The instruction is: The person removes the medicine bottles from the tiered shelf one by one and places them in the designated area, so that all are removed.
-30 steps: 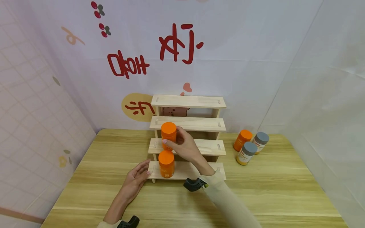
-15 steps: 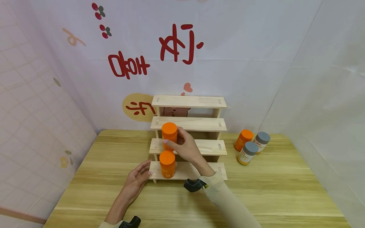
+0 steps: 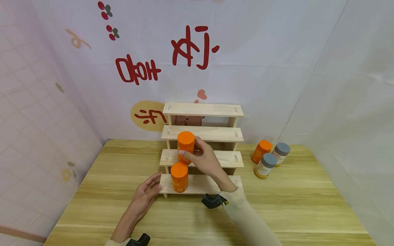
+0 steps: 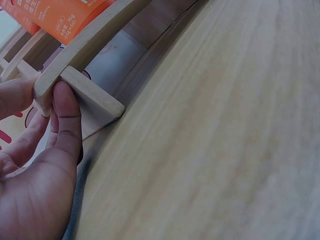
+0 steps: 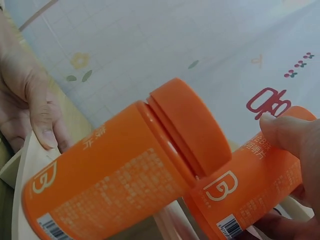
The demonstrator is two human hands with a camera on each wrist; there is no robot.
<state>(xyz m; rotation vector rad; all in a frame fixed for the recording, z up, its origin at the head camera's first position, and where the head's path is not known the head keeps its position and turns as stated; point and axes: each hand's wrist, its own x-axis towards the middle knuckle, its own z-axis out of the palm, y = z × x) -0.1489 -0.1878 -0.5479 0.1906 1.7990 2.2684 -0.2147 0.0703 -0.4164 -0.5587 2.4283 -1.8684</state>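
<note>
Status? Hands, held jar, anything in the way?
Left hand grips bottom step. Right hand holds upper jar at second step, contact unclear. Lower jar in front, possible obstacle.

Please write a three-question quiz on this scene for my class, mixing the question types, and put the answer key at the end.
1. Multiple choice: which lids do the three jars on the table, to the right of the wooden stand, have?
A. Three grey
B. One orange, two grey
C. Three orange

2. True or false: the left hand is holding a jar.

3. Fill in the blank: the upper orange jar is held by the person's ____.

Key
1. B
2. False; it grips the left end of the bottom shelf.
3. right hand
</note>
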